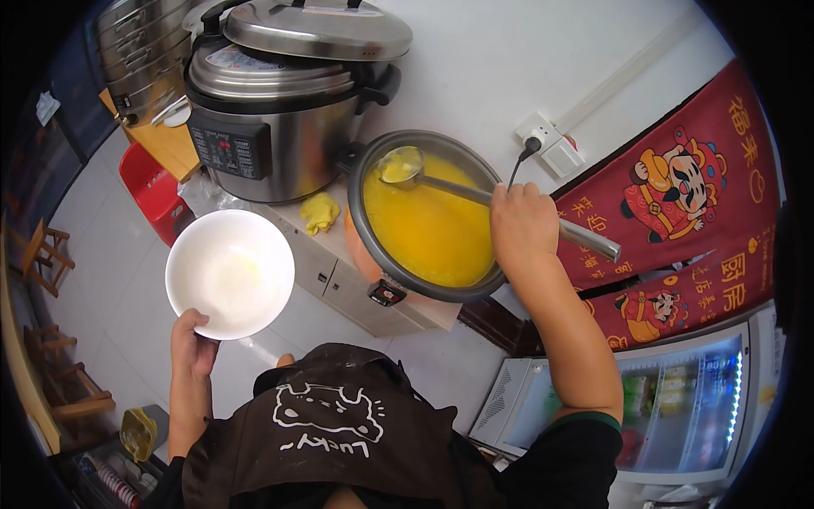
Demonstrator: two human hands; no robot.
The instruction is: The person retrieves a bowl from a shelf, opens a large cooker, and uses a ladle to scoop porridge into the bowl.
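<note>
My left hand [196, 347] grips the rim of a white bowl [232, 277], thumb over the edge; a faint yellowish patch shows at its bottom. My right hand [524, 223] is closed around the steel handle of a ladle [402, 167]. The ladle's bowl holds some yellow food and lies at the far left of a round cooker pot [362, 229] with thick yellow liquid [432, 223] in it. The white bowl is held left of the pot, apart from it. A crumpled yellow cloth [320, 213] lies on the counter between the two cookers.
A large steel electric cooker [280, 140] with lids stacked on top stands behind left. A plugged cord [529, 147] runs from the wall outlet. Red curtains [674, 184] and a lit glass-door fridge [680, 407] are at right; a red chair [149, 191] and wooden stools [48, 254] at left.
</note>
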